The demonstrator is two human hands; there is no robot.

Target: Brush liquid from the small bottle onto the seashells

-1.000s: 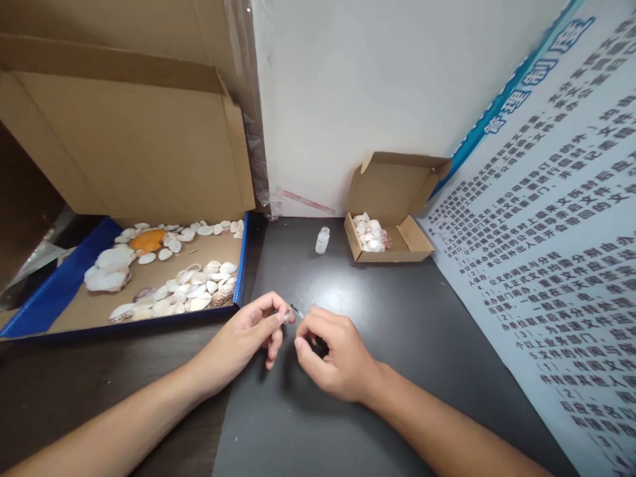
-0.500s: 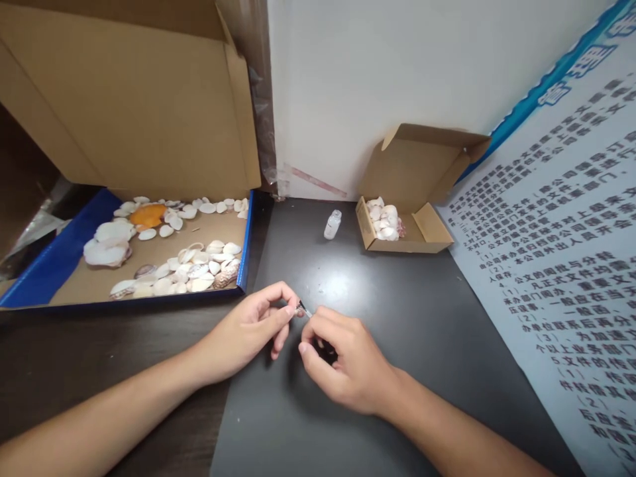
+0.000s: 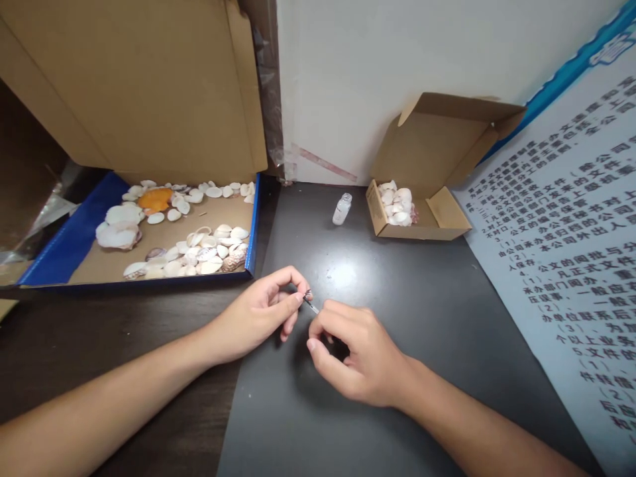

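My left hand (image 3: 265, 308) pinches a small, dark-patterned piece (image 3: 308, 294) between thumb and forefinger; it is too small to name, and the fingers hide part of it. Close beside it, my right hand (image 3: 355, 351) has its fingers closed around a thin brush (image 3: 313, 308) with a pale stem and dark tip. That tip meets or nearly meets the small piece; I cannot tell which. Most of the brush handle is hidden in the right hand. Beyond both hands, a small whitish bottle (image 3: 340, 212) stands uncapped on the dark tabletop (image 3: 308, 245).
On the left, an open blue-edged cardboard box (image 3: 256, 228) holds many white shells (image 3: 211, 254) and an orange shell (image 3: 155, 199). A smaller open carton (image 3: 422, 232) at the back right contains whitish shells (image 3: 396, 204). A printed sheet (image 3: 561, 265) borders the right side.
The view has shifted slightly, so the boxes and bottle appear higher and farther right. Both hands keep their grips, with the brush still against or near the small piece.
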